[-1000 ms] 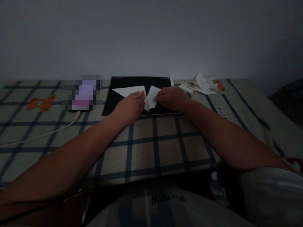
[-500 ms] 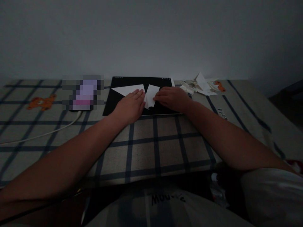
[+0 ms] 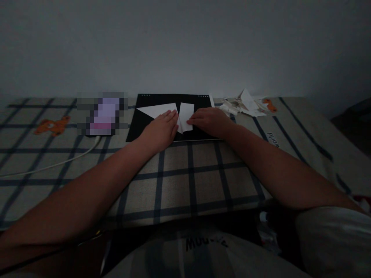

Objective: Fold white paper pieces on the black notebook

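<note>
A partly folded sheet of white paper (image 3: 159, 109) lies on a black spiral-punched pad (image 3: 145, 133). Its left part is a pointed triangle; on the right a narrower flap stands or lies apart from it, joined near the bottom. My left hand (image 3: 162, 129) rests flat over the triangle, fingers stretched out and pointing at the crease. At the flap's right edge, my right hand (image 3: 207, 121) pinches the paper with its fingertips. The thumb of the right hand is mostly hidden.
A phone (image 3: 104, 116), partly pixelated, lies to the left with a white cable (image 3: 72, 158) attached. Crumpled and folded paper scraps (image 3: 246, 104) sit to the right. A checked cloth (image 3: 185, 185) covers the table, which meets a grey wall (image 3: 185, 46). A plastic bottle (image 3: 266, 231) shows below the table edge.
The right flap of the paper has shifted slightly left and looks narrower, its right edge straighter. My right hand has moved a little left with it; my left hand stays in place.
</note>
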`<act>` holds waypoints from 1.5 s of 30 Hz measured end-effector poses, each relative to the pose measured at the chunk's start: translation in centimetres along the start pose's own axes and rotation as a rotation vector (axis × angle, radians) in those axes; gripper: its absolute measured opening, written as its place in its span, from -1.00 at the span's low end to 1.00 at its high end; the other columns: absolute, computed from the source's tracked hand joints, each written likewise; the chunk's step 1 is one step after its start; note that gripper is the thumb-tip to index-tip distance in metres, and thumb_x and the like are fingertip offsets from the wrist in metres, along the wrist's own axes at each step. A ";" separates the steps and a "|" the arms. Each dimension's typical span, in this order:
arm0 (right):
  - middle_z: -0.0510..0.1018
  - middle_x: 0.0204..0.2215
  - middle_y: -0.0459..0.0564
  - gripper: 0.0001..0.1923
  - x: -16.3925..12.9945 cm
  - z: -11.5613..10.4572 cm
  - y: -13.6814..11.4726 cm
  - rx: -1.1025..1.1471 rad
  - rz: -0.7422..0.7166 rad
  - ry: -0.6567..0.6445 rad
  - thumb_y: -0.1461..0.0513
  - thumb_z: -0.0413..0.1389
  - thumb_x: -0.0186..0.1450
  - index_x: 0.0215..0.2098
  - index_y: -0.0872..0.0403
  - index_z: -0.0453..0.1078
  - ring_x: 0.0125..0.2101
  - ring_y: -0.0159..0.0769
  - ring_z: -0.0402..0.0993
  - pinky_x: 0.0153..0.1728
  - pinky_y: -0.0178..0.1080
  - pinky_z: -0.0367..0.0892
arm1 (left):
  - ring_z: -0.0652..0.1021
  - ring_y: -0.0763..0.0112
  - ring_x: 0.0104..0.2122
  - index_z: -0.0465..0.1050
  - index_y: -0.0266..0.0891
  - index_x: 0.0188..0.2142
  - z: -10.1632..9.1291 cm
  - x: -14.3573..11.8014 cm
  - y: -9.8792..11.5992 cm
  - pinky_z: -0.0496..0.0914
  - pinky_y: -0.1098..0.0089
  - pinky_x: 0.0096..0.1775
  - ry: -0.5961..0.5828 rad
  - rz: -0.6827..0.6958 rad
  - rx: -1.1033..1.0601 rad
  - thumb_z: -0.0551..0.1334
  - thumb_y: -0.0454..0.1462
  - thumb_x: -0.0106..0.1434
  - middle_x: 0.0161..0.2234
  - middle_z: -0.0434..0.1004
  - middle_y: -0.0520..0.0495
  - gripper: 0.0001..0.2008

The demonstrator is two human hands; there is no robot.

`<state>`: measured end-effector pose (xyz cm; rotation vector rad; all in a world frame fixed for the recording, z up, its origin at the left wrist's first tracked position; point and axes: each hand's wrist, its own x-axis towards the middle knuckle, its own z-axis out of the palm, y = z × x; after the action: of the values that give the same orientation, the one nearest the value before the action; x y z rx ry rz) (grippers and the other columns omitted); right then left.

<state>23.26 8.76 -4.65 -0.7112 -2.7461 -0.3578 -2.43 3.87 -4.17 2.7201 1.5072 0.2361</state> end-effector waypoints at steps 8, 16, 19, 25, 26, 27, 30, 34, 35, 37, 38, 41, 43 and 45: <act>0.82 -0.02 0.13 -0.67 0.3 -0.7 -0.4 -0.011 0.002 -0.060 0.39 0.16 0.57 0.13 0.07 0.74 -0.04 -0.14 0.67 -0.09 -0.15 0.38 | 0.27 -0.07 0.62 0.26 -0.65 0.54 -0.2 0.1 0.2 0.13 -0.02 0.62 -0.024 0.005 0.016 -0.06 -0.24 0.65 0.59 0.24 -0.52 -0.36; 0.82 -0.04 0.07 -0.68 0.2 -0.9 -0.5 -0.040 -0.007 -0.029 0.31 0.15 0.61 0.14 0.02 0.74 -0.08 -0.17 0.65 -0.16 -0.17 0.31 | 0.27 -0.11 0.62 0.26 -0.64 0.54 0.0 -0.1 0.1 0.16 -0.06 0.61 -0.005 -0.009 -0.007 -0.04 -0.25 0.66 0.59 0.25 -0.54 -0.38; 0.82 -0.02 0.07 -0.66 0.0 -0.6 -0.3 -0.032 -0.038 0.014 0.28 0.12 0.63 0.18 0.00 0.73 -0.08 -0.18 0.65 -0.18 -0.17 0.30 | 0.27 -0.11 0.61 0.28 -0.63 0.53 0.0 -0.2 0.2 0.18 -0.07 0.60 0.013 -0.016 0.000 -0.04 -0.25 0.66 0.58 0.28 -0.53 -0.38; 0.83 -0.05 0.05 -0.65 -0.2 -0.2 0.0 -0.065 -0.034 0.018 0.34 0.13 0.60 0.15 -0.01 0.74 -0.08 -0.18 0.64 -0.20 -0.17 0.26 | 0.29 -0.07 0.61 0.32 -0.52 0.53 -0.5 -0.4 0.7 0.18 -0.07 0.61 0.071 0.004 0.008 -0.02 -0.24 0.65 0.58 0.31 -0.44 -0.40; 0.83 -0.04 0.05 -0.64 -0.2 -0.2 0.0 -0.070 -0.034 0.014 0.34 0.13 0.60 0.16 -0.01 0.74 -0.09 -0.18 0.64 -0.21 -0.18 0.25 | 0.29 -0.05 0.61 0.32 -0.51 0.54 -0.6 -0.4 0.8 0.19 -0.06 0.61 0.060 0.000 0.010 -0.03 -0.23 0.66 0.58 0.31 -0.42 -0.40; 0.83 -0.04 0.05 -0.64 -0.2 -0.3 0.0 -0.074 -0.033 0.009 0.34 0.13 0.60 0.16 -0.01 0.74 -0.09 -0.18 0.63 -0.21 -0.17 0.24 | 0.29 -0.04 0.61 0.32 -0.52 0.54 -0.7 -0.4 0.9 0.19 -0.04 0.61 0.042 -0.008 0.014 -0.04 -0.23 0.67 0.58 0.31 -0.42 -0.39; 0.83 -0.03 0.05 -0.65 -0.1 -0.4 -0.2 -0.087 -0.028 -0.011 0.34 0.13 0.60 0.17 0.00 0.73 -0.09 -0.18 0.62 -0.22 -0.16 0.23 | 0.27 -0.06 0.61 0.28 -0.60 0.55 -0.7 -0.4 1.2 0.18 -0.02 0.61 -0.026 -0.036 0.041 -0.06 -0.24 0.68 0.59 0.27 -0.46 -0.38; 0.82 -0.05 0.08 -0.65 0.1 -0.8 -0.5 -0.088 -0.023 -0.057 0.35 0.12 0.61 0.15 0.04 0.74 -0.09 -0.17 0.62 -0.21 -0.15 0.24 | 0.25 -0.05 0.62 0.22 -0.59 0.58 -0.6 -0.3 1.0 0.17 -0.02 0.61 -0.052 -0.041 0.053 -0.06 -0.25 0.68 0.61 0.22 -0.44 -0.38; 0.82 -0.05 0.08 -0.65 0.2 -0.9 -0.6 -0.086 -0.022 -0.069 0.34 0.11 0.61 0.13 0.05 0.74 -0.09 -0.16 0.62 -0.21 -0.15 0.24 | 0.25 -0.05 0.62 0.22 -0.58 0.58 -0.5 -0.2 1.0 0.17 -0.02 0.61 -0.053 -0.043 0.054 -0.06 -0.25 0.68 0.62 0.22 -0.44 -0.38; 0.82 -0.05 0.09 -0.65 0.4 -1.2 -0.8 -0.083 -0.017 -0.094 0.34 0.09 0.62 0.11 0.06 0.75 -0.08 -0.15 0.63 -0.21 -0.15 0.25 | 0.24 -0.04 0.63 0.22 -0.58 0.58 -0.5 -0.2 0.8 0.16 0.00 0.61 -0.058 -0.044 0.056 -0.07 -0.25 0.68 0.62 0.21 -0.44 -0.38; 0.82 -0.05 0.10 -0.65 0.5 -1.4 -0.9 -0.083 -0.013 -0.107 0.34 0.09 0.62 0.09 0.08 0.75 -0.08 -0.14 0.64 -0.21 -0.14 0.25 | 0.24 -0.03 0.63 0.23 -0.58 0.57 -0.4 -0.2 0.8 0.16 0.01 0.61 -0.059 -0.042 0.055 -0.07 -0.25 0.68 0.62 0.21 -0.44 -0.38; 0.82 -0.06 0.14 -0.66 0.6 -1.9 -1.1 -0.082 0.003 -0.137 0.32 0.08 0.63 0.04 0.14 0.75 -0.08 -0.11 0.65 -0.19 -0.12 0.27 | 0.24 0.00 0.63 0.24 -0.56 0.57 -0.4 -0.2 0.7 0.14 0.03 0.62 -0.049 -0.033 0.044 -0.07 -0.25 0.68 0.62 0.22 -0.43 -0.39; 0.81 -0.08 0.14 -0.66 0.5 -1.9 -1.1 -0.078 0.013 -0.134 0.30 0.08 0.62 0.02 0.15 0.75 -0.09 -0.11 0.64 -0.18 -0.12 0.28 | 0.24 -0.01 0.63 0.24 -0.58 0.57 -0.4 -0.2 0.8 0.13 0.03 0.62 -0.053 -0.041 0.045 -0.06 -0.25 0.68 0.62 0.23 -0.44 -0.38; 0.81 -0.07 0.12 -0.66 0.3 -1.8 -0.9 -0.068 0.011 -0.105 0.29 0.08 0.62 0.04 0.11 0.75 -0.09 -0.12 0.63 -0.18 -0.13 0.27 | 0.23 -0.02 0.63 0.24 -0.60 0.57 -0.4 -0.2 0.8 0.12 0.04 0.62 -0.063 -0.051 0.049 -0.06 -0.25 0.68 0.62 0.22 -0.44 -0.38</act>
<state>22.95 7.56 -3.08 -0.7829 -2.8395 -0.4250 -1.89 3.25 -3.73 2.6940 1.5838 0.1127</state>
